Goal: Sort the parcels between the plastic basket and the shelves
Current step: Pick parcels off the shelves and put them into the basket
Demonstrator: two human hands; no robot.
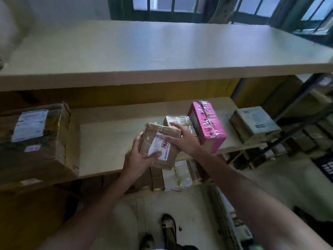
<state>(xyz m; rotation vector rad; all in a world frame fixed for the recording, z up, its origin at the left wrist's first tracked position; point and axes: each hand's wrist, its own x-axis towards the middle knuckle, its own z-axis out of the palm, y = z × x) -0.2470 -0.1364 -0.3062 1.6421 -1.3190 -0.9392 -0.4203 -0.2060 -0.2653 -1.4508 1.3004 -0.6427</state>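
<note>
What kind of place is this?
Likely a parcel storeroom or courier pickup point: a large labelled cardboard box and a pink parcel on board shelves; left hand and right hand hold a small labelled parcel.

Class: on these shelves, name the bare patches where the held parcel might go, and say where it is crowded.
Free: the pale middle shelf board between the large brown cardboard box and the held small taped brown parcel; most of the top shelf board. Crowded: rightwards, around the pink wrapped box and grey carton.
</note>
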